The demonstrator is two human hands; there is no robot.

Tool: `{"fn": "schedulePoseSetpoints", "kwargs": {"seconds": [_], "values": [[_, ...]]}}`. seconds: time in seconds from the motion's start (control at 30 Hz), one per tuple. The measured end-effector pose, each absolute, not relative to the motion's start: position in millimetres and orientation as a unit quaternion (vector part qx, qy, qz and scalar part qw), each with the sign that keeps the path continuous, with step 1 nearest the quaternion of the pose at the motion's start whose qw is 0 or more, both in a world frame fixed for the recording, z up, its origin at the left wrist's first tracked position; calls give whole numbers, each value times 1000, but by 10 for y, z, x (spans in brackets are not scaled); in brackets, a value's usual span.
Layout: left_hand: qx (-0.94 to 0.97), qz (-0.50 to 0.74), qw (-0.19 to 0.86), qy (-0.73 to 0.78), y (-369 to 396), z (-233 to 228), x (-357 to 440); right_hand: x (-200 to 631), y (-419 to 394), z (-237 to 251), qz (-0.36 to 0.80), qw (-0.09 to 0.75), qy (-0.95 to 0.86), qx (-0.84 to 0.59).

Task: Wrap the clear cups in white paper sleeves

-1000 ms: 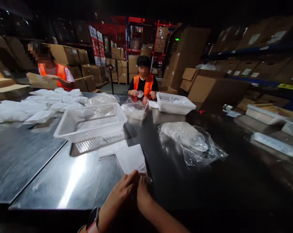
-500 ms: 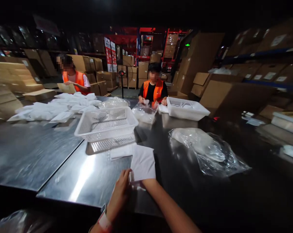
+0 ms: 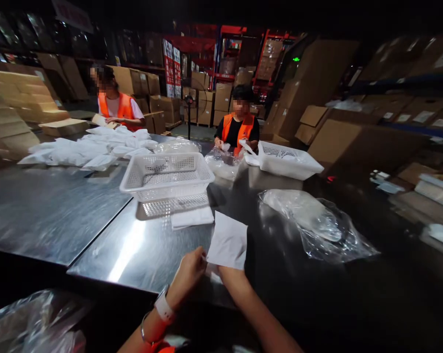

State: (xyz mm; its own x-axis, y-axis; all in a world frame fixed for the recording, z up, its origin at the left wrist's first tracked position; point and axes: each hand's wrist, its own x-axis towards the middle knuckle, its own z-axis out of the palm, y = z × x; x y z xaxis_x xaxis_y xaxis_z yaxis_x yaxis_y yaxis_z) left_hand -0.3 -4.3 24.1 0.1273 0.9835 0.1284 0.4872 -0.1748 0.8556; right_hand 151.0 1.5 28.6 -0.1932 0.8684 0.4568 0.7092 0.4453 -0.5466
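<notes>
Both my hands hold a white flat pouch (image 3: 228,241) lifted off the steel table (image 3: 133,250) near its front edge. My left hand (image 3: 188,273) grips the pouch's lower left corner. My right hand (image 3: 225,274) is mostly hidden behind the pouch and holds its lower edge. A small stack of the same white pouches (image 3: 191,216) lies on the table just beyond, in front of a white perforated basket (image 3: 167,175). A crumpled clear plastic bag (image 3: 317,223) lies to the right.
Across the table a person in an orange vest (image 3: 239,128) handles items beside a second white basket (image 3: 288,159). Another person in an orange vest (image 3: 115,106) stands at the far left behind a pile of white pouches (image 3: 89,147). Cardboard boxes (image 3: 339,132) line the shelves. A plastic bag (image 3: 34,321) lies at the lower left.
The pouch has been lifted from lying flat on the table to standing up in my hands. The camera view has shifted left and back.
</notes>
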Motion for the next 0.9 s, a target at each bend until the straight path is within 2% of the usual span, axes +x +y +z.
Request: {"fn": "schedulePoseSetpoints", "kwargs": {"seconds": [0.13, 0.2, 0.37, 0.43, 0.77, 0.83, 0.9], "values": [[652, 371, 357, 557, -86, 256, -17, 1482, -382, 191, -89, 261, -792, -544], [625, 388, 390, 554, -103, 247, -7, 1446, -452, 144, -127, 271, -793, -530], [418, 463, 604, 496, -128, 199, 51, 1447, -423, 77, -71, 362, -764, -530], [370, 470, 651, 469, -140, 190, 72, 1460, -435, 90, -54, 379, -765, -518], [317, 480, 685, 447, -163, 274, 169, 1359, -423, 202, -43, 400, -783, -474], [316, 482, 678, 457, -153, 269, 198, 1405, -408, 185, 18, 435, -785, -441], [316, 482, 670, 468, -149, 234, 216, 1622, -458, 153, 88, 509, -732, -444]]}}
